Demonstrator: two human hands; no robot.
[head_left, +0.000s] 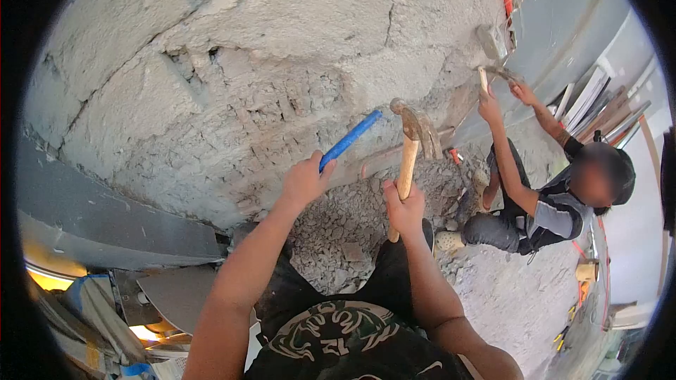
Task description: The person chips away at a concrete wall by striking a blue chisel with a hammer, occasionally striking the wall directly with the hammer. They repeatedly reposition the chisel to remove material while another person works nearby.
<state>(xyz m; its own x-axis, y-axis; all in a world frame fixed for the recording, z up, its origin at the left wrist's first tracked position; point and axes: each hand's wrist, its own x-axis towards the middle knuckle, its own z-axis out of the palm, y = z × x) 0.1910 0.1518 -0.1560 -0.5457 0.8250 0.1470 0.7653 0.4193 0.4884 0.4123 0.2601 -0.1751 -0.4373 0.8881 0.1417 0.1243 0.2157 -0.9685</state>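
Observation:
My left hand [305,181] is closed around a blue chisel [352,139], a straight bar slanting up and to the right in front of the broken wall [260,91]. My fingers cover its lower end. In my right hand [405,210] is a claw hammer [407,165] with a pale wooden handle, gripped low and held upright. The hammer's worn metal head is close to the chisel's upper end, with a small gap in view between them. The wall's rough grey surface is chipped and cracked behind both tools.
Broken rubble [334,239] covers the floor below the wall. At the right a co-worker [556,204] crouches, holding a hammer [486,79] at the wall. Boards and pipes [605,109] lean behind them. A grey ledge [113,214] runs along the left, with bags [105,309] under it.

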